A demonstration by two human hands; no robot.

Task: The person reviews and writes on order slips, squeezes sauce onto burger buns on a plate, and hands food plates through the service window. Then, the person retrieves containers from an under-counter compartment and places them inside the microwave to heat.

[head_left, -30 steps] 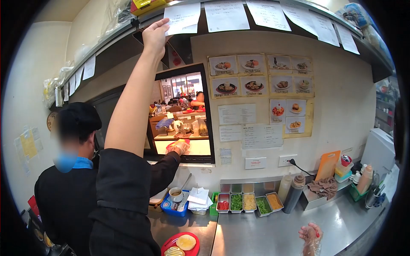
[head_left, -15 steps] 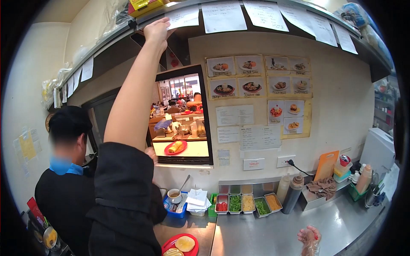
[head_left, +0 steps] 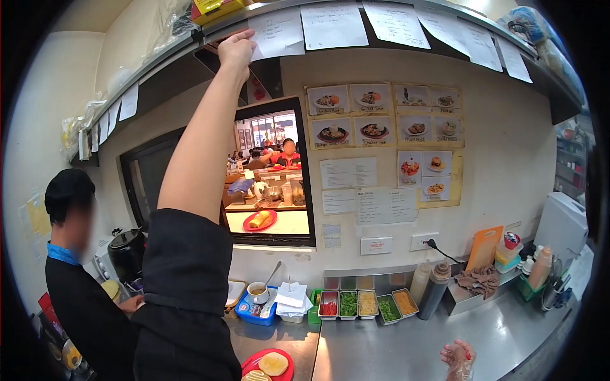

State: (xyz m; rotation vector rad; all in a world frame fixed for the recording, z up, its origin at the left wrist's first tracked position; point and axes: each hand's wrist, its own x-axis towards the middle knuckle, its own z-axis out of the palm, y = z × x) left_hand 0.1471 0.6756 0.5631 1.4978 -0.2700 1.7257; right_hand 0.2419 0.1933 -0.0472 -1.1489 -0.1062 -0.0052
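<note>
My left hand [head_left: 236, 52] is raised to the overhead shelf edge, its fingers closed on the left end of a handwritten paper slip [head_left: 276, 33]. Low on the right, my right hand [head_left: 459, 357] wears a clear plastic glove with reddish smears at the fingers. It hovers palm up over the steel counter [head_left: 381, 349], fingers loosely curled and apart, with nothing visible in it. Below my left sleeve, a red plate [head_left: 287, 373] bears a split bun [head_left: 273, 364]; one half has pale sauce lines. The sleeve hides part of the plate.
Topping trays [head_left: 349, 303] line the counter's back, beside squeeze bottles [head_left: 436, 291]. A blue tub [head_left: 257, 313] holds a cup [head_left: 258, 292]. Through the pass window, a red plate of food [head_left: 260, 220] sits on the ledge. A co-worker [head_left: 76, 286] stands at left. More slips [head_left: 333, 25] hang overhead.
The slip at my left hand has shifted slightly right, and the hand has lowered a little. The co-worker has moved left and turned right. A person now shows beyond the window.
</note>
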